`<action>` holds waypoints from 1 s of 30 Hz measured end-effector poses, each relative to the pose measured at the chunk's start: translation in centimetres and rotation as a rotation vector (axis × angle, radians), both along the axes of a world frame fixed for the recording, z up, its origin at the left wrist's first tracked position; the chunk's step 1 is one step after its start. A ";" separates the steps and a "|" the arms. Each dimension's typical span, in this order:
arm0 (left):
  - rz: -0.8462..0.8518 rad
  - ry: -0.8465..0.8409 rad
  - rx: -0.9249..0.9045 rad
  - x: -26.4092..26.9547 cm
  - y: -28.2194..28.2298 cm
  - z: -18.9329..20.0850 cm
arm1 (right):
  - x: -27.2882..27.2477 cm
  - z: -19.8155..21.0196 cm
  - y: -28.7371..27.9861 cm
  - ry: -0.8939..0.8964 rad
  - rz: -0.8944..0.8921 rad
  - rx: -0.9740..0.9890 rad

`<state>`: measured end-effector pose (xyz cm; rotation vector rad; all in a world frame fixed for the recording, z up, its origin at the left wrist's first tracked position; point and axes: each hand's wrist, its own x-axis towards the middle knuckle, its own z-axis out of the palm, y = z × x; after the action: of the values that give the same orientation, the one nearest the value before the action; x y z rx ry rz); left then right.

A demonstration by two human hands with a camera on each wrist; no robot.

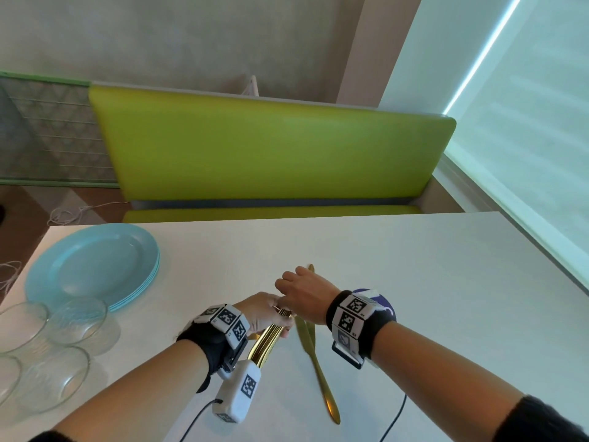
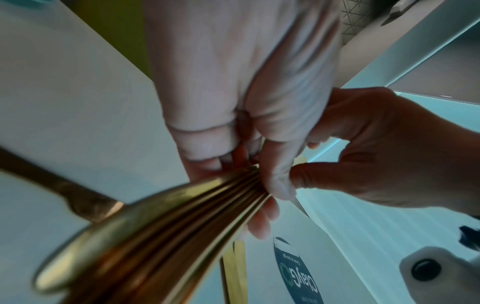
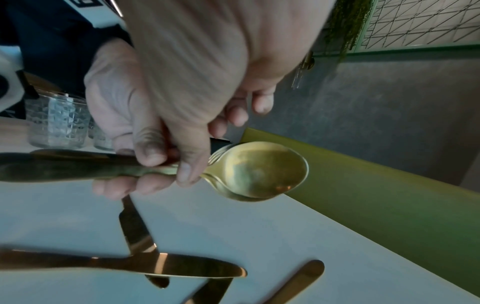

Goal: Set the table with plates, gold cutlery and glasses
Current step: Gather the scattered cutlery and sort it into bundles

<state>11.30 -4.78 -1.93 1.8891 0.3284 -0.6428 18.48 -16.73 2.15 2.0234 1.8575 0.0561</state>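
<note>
My left hand [image 1: 267, 314] grips a bundle of gold cutlery [image 1: 269, 339] by its handles, just above the white table [image 1: 414, 282]. In the left wrist view the bundle [image 2: 155, 226] fans out toward the camera. My right hand [image 1: 302, 291] reaches over the bundle's far end. Its thumb and forefinger pinch the neck of a gold spoon [image 3: 262, 170], with fork tines showing behind the bowl. Two gold knives [image 1: 318, 371] lie crossed on the table below my right wrist. A stack of light blue plates [image 1: 92, 266] sits at the far left, with several clear glasses [image 1: 76, 317] in front of it.
A lime green bench [image 1: 271, 148] runs along the table's far edge. A window with a blind fills the right side. A round dark blue sticker [image 2: 298, 275] lies on the table under my right wrist. Cables trail off both wrist cameras toward the near edge.
</note>
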 end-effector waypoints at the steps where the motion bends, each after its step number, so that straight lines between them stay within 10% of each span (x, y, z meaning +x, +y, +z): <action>1: -0.001 -0.001 -0.004 -0.4 0.1 0.2 | -0.4 0.0 0.0 0.001 -0.003 0.017; 15: -0.004 -0.028 0.112 -10.5 6.2 0.0 | -11.7 1.3 3.9 0.046 -0.325 0.303; 23: 0.024 0.047 0.078 -22.0 12.0 -2.4 | -22.7 -0.6 4.7 0.264 -0.842 0.584; 30: -0.200 0.035 0.426 -29.4 16.0 -3.6 | -29.4 -1.6 5.6 0.350 -1.141 0.384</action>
<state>-18.15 11.22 -5.55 2.3408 0.3187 -0.7859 -10.89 -11.11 0.59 3.2136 0.5911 -0.2880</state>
